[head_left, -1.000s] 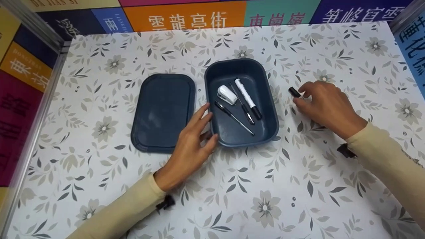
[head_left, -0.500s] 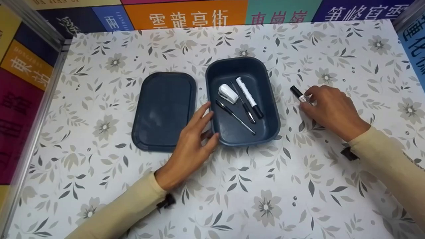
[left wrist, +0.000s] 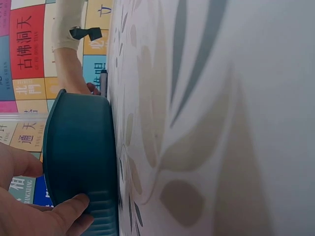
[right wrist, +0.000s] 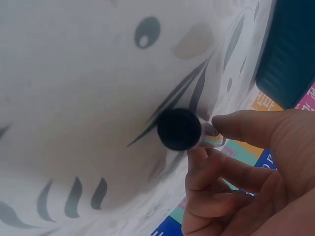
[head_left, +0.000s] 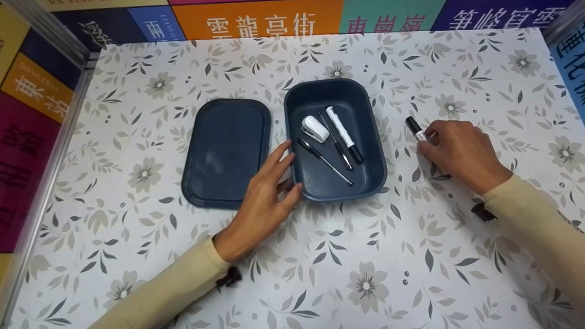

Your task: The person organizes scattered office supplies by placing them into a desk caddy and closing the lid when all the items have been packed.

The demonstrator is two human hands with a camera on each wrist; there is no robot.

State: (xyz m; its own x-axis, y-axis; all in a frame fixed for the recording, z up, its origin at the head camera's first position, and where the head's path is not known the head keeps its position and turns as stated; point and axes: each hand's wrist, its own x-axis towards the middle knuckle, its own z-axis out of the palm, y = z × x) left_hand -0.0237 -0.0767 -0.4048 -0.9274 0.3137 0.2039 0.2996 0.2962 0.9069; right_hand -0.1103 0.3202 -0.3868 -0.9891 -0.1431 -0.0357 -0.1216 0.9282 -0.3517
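A dark blue box (head_left: 336, 192) stands mid-table, holding a white stapler (head_left: 315, 129), a white marker with a black cap (head_left: 340, 128) and two pens (head_left: 324, 161). The left hand (head_left: 263, 196) touches the box's left side with relaxed, spread fingers; the left wrist view shows this hand (left wrist: 44, 211) against the box wall (left wrist: 81, 147). To the right of the box, the right hand (head_left: 461, 151) pinches a black-capped marker (head_left: 415, 127) between thumb and fingers. In the right wrist view the marker's black end (right wrist: 179, 129) faces the camera, with the right hand (right wrist: 246, 167) around its body.
A dark blue lid (head_left: 224, 155) lies flat left of the box, close to the left forearm. The table (head_left: 365, 246) has a floral cover, and panels with large characters (head_left: 260, 20) border its back and sides.
The right hand has moved slightly right with the marker, and more of the marker shows beyond the fingertips. The left hand has stayed on the box.
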